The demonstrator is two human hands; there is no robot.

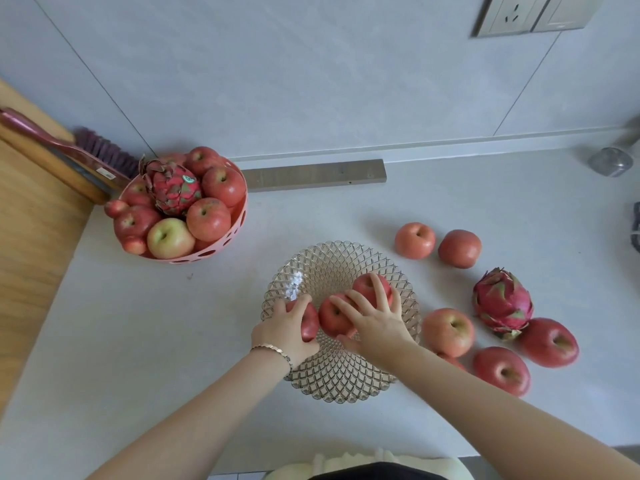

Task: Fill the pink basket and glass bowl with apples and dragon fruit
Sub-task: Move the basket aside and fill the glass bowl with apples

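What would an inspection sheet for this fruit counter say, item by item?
Surface: pale countertop, carrying everything.
Job's things: pink basket heaped with apples and one dragon fruit; glass bowl holds three apples; loose dragon fruit and several loose apples lie to its right.
Clutter: pink-handled brush, grey bar, metal object.
Hands: left hand grips one bowl apple; right hand spreads its fingers over the other two.
Cables: nothing seen.
Surroundings: tiled wall, wall socket, wooden surface at left.
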